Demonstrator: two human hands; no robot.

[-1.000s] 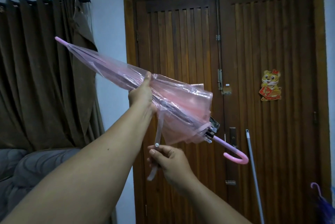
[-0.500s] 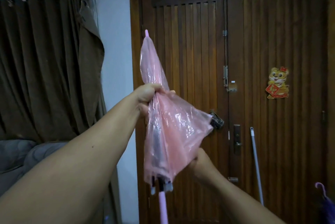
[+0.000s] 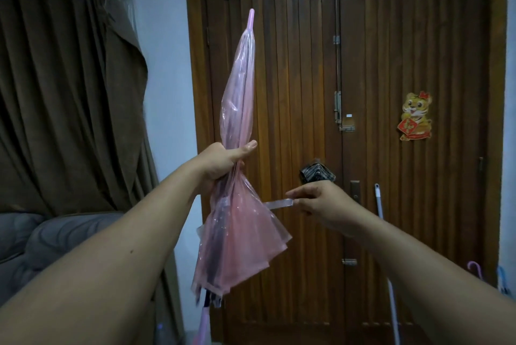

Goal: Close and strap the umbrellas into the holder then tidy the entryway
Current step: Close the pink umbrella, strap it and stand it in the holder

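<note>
Your left hand (image 3: 223,161) grips the folded, translucent pink plastic umbrella (image 3: 237,126) around its middle, fingers curled round the bunched canopy and thumb lying across the front. You hold it nearly upright in front of the brown slatted wooden double door (image 3: 307,65), its pink tip pointing up and its pink shaft running down out of view at the bottom edge. Half a second ago the grip was the same, but the umbrella now stands a little straighter and more of its upper length shows above your fist.

Your right hand (image 3: 321,203) has changed most. Earlier it was tucked behind the loose lower skirt of the canopy; now it sits out to the right of it, pinching the free end of the clear plastic closing strap (image 3: 279,203) between thumb and fingers. That strap is drawn out taut and level from the canopy toward your hand. Below the strap the canopy folds hang loose and flared.

On the door, a yellow tiger sticker (image 3: 416,115) sits on the right leaf. A pale thin pole (image 3: 384,233) leans against the door beyond your right forearm. Dark brown curtains (image 3: 69,93) hang on the left.
</note>
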